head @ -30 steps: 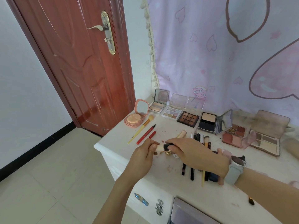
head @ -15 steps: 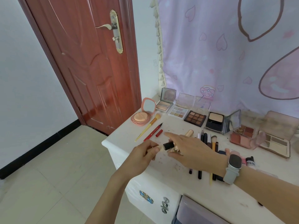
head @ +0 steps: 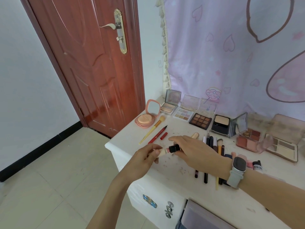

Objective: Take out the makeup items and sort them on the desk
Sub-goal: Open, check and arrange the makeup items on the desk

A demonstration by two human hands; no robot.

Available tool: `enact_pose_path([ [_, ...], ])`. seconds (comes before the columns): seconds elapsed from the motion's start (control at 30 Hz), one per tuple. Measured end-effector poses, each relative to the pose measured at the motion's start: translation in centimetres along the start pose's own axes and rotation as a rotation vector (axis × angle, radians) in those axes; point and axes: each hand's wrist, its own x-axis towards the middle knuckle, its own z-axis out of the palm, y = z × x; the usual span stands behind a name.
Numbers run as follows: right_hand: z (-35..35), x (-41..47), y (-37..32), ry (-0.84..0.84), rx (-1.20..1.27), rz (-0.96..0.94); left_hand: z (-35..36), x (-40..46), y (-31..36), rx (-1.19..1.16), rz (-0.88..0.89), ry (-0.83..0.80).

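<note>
My left hand [head: 145, 158] pinches the cream cap end of a small tube, a lipstick [head: 168, 149] with a pink band and black body. My right hand [head: 196, 152] grips the black body from above; a watch sits on that wrist. Both hover just over the white desk [head: 175, 177] near its left front edge. Behind them lie a yellow brush [head: 151, 129], a red liner pen [head: 157, 134] with its cap beside it, and a row of pencils and brushes [head: 212, 146]. Open palettes [head: 200, 121] and a pink compact [head: 146, 119] line the back.
A red wooden door [head: 92, 63] stands left of the desk, with tiled floor below. A pink heart-print curtain [head: 231, 47] hangs behind. Drawer knobs [head: 168, 212] show on the desk front. A small black-capped bottle [head: 257, 165] lies at the right.
The lipstick's two parts have drawn slightly apart, showing a pink band between cap and body. The view has shifted so the desk sits further right and lower.
</note>
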Motion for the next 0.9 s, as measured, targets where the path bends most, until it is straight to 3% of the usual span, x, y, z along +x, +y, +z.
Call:
enact_pose_path([
  [0.13, 0.0, 0.1, 0.9, 0.014, -0.108, -0.063, -0.5, -0.1, -0.5, -0.009, -0.032, -0.035],
  [0.27, -0.6, 0.0, 2.7, 0.133, -0.092, -0.011, -1.3, -0.1, -1.1, -0.091, -0.026, 0.081],
  [0.4, -0.6, 0.4, 4.2, 0.272, 0.246, 0.247, -0.9, 0.3, -1.4, -0.261, -0.033, 0.288],
  [0.53, -0.2, 1.3, 5.1, 0.374, 0.531, 0.425, 0.8, 2.3, -0.5, -0.301, -0.018, 0.348],
  [0.73, -0.3, 3.2, 6.7, 0.391, 0.488, 0.482, 1.7, 8.8, 1.9, -0.034, 0.077, 0.364],
  [0.9, -0.2, 4.6, 8.1, 0.324, 0.403, 0.498, 2.6, 13.3, 1.7, 0.13, 0.067, 0.253],
])
